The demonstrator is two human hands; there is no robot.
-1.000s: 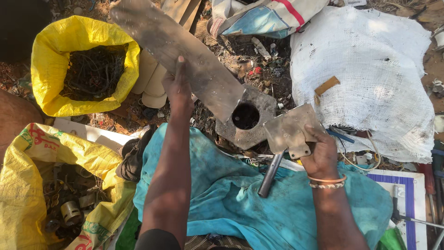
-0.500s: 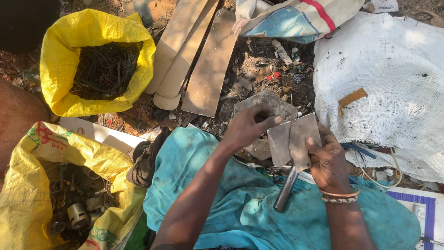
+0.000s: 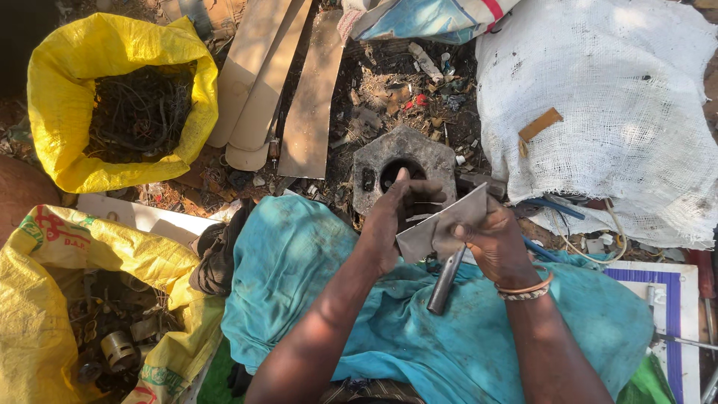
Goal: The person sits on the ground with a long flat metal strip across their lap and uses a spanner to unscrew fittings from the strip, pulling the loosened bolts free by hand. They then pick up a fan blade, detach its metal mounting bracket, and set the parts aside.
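Flat grey metal plate (image 3: 441, 224) held tilted above teal cloth (image 3: 314, 284), just in front of hexagonal metal block (image 3: 404, 168) with round hole. Pinched on right edge by right hand (image 3: 493, 243), thumb on top, fingers curled under. Gripped on left edge by left hand (image 3: 396, 217), fingers closed over it. Dark metal rod (image 3: 446, 280) under plate, resting on cloth. Yellow sacks (image 3: 112, 97) off to left.
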